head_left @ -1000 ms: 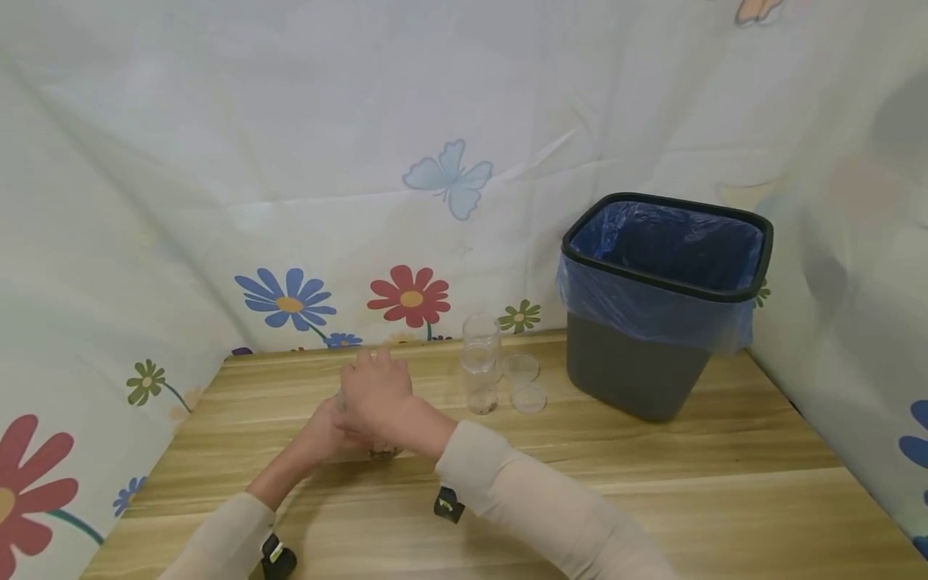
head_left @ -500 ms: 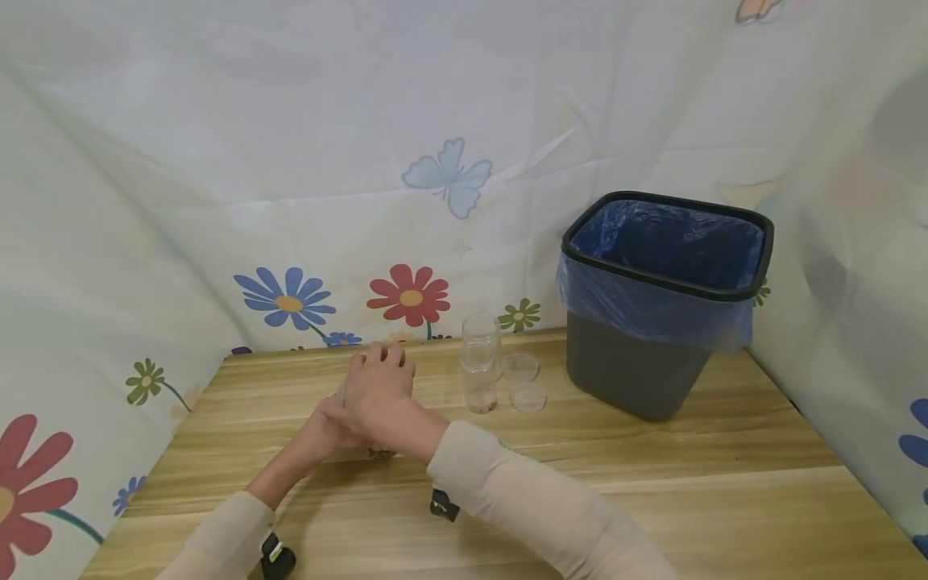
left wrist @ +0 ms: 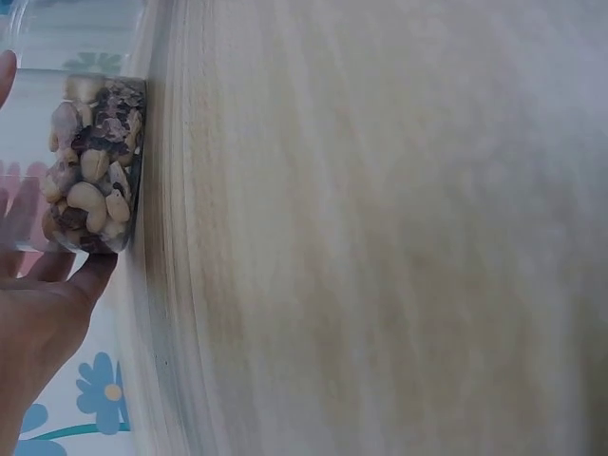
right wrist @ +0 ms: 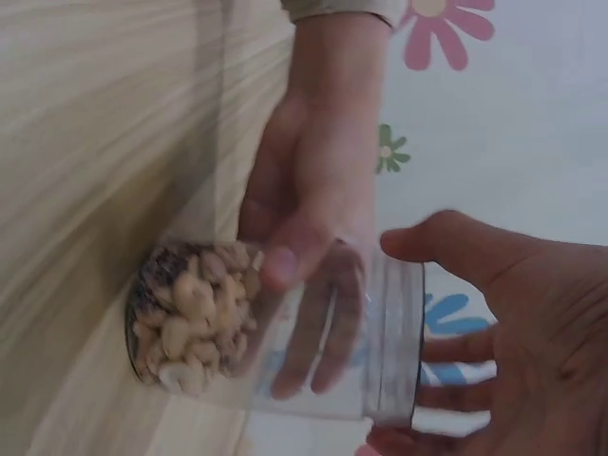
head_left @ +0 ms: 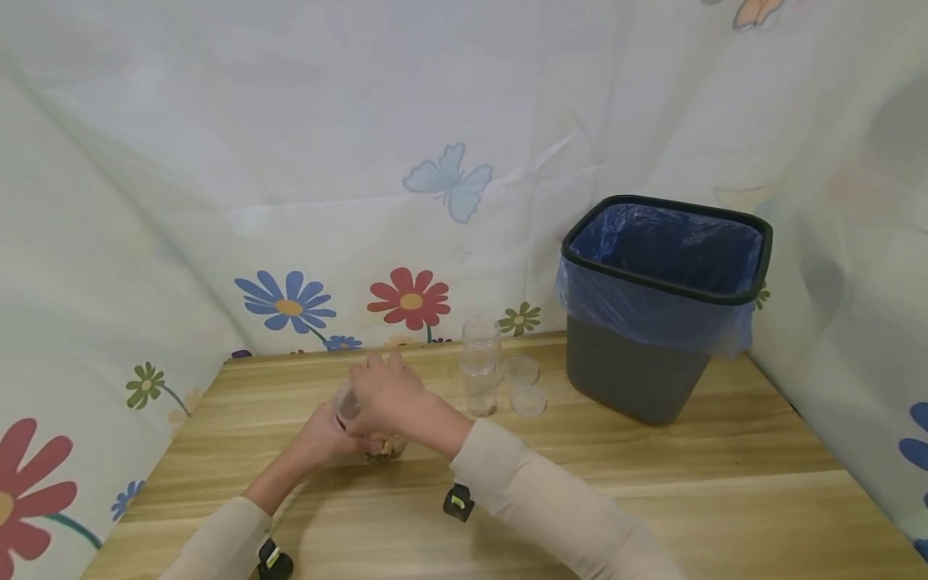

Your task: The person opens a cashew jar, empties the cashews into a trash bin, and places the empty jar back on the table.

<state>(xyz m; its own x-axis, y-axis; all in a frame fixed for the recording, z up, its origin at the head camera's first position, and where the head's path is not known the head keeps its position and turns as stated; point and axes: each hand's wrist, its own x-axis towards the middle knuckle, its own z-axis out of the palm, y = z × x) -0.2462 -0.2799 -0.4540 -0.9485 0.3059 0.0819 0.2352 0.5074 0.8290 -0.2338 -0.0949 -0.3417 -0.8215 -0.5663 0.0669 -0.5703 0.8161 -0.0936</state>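
A clear plastic jar with cashews and dark bits in its lower part stands on the wooden table. My left hand wraps round its side, thumb across the wall in the right wrist view. The nuts show through the plastic in the left wrist view. My right hand reaches over the top, its thumb and fingers gripping the edge of the clear lid. From the head view, this hand covers much of the jar.
Behind and to the right stand two clear jars, the nearer with small bits at its bottom. Two clear round lids lie beside them. A dark bin lined with a blue bag stands at the right. A flowered cloth hangs behind.
My right hand has turned on the lid, its wrist swinging a little to the right, and more of the jar top shows. My left hand stays round the jar.
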